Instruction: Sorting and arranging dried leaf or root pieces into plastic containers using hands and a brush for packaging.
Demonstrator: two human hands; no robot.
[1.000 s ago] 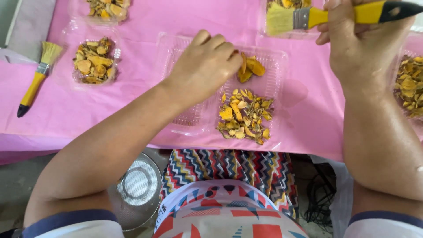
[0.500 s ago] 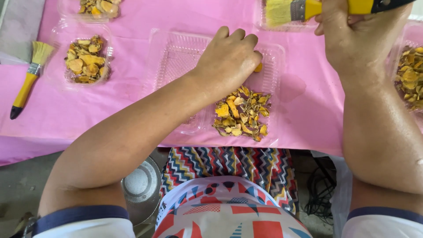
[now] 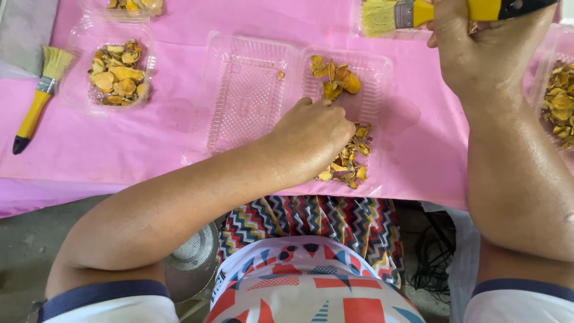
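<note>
One view, from the head camera, looking down on a pink cloth (image 3: 149,137) over a table.

Left hand (image 3: 314,137): fingers curled together, knuckles up, resting on a heap of yellow-orange dried slices (image 3: 347,161) in the near end of an open clear clamshell tray (image 3: 251,96). Whether the fingers pinch a slice cannot be told; their tips are hidden. A smaller heap of slices (image 3: 335,78) lies at the far end of the same half, just beyond the fingers. The tray's other half, to the left, holds one stray chip.

Right hand (image 3: 478,54): closed around the yellow handle of a paintbrush (image 3: 418,13), held above the cloth at the top edge, pale bristles pointing left.

Other items: a second, yellow-handled brush (image 3: 39,96) lying on the cloth at far left; a small clear tub of slices (image 3: 116,75) near it; another tub (image 3: 134,6) partly cut off at the top; one more container of slices (image 3: 559,101) at the right edge. Below the table edge: zigzag-patterned fabric (image 3: 323,221) on the lap and a metal strainer (image 3: 191,257) on the floor.
</note>
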